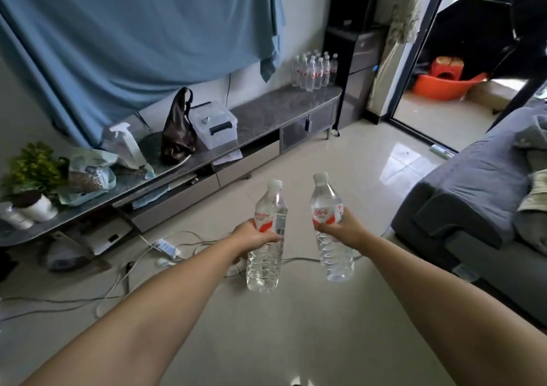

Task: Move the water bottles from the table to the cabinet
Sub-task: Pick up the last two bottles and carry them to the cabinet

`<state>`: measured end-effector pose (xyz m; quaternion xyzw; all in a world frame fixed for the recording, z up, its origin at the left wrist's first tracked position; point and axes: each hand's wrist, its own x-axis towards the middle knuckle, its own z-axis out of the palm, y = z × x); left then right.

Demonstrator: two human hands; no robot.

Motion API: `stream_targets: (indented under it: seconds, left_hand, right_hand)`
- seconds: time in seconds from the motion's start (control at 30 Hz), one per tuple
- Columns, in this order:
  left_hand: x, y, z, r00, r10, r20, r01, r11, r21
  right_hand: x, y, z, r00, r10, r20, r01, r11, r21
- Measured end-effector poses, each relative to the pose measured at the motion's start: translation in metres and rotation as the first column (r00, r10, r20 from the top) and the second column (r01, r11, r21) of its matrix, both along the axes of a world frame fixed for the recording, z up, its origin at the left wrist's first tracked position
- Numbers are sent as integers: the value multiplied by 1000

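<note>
My left hand (251, 236) grips a clear water bottle (266, 264) with a red and white label around its middle, held upright over the floor. My right hand (344, 227) holds a second such water bottle (328, 205) the same way, slightly farther right. Both have white caps. A long low grey cabinet (266, 113) runs along the wall ahead and to the left. Several more water bottles (313, 70) stand in a cluster at its far right end.
On the cabinet top sit a clear storage box (214, 123), a dark brown bag (177, 128), a spray bottle (125, 143), plastic bags and a potted plant (32, 175). Cables and a power strip (165, 248) lie on the floor. A grey sofa (479, 196) stands at right.
</note>
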<state>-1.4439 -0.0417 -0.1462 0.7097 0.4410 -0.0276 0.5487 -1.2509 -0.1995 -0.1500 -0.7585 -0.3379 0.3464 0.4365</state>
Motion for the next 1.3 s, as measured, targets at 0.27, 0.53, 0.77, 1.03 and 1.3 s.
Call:
stream_targets:
  seconds: [0.27,0.53,0.77,1.03,1.3]
  left_hand:
    - [111,31,-14,998,-62,-5,62,998,14]
    - [243,114,-12,992,-125,9,126,992,-11]
    - [351,176,1,987,-158,-14,157,988,-5]
    - [495,220,-3,985,-175,3,175,985,-7]
    - [663,255,-9,997,-77,-20,78,997,27]
  right_hand:
    - [83,21,-2,998,-50,21,51,999,-6]
    - [200,93,2,995,-90,47,92,995,-41]
    - [296,141,13,979,-203,29,204,978,-51]
    - [438,188,13,988,-156,14,156,985,-69]
    - [622,226,24,999,-33,-5,32,992,-123]
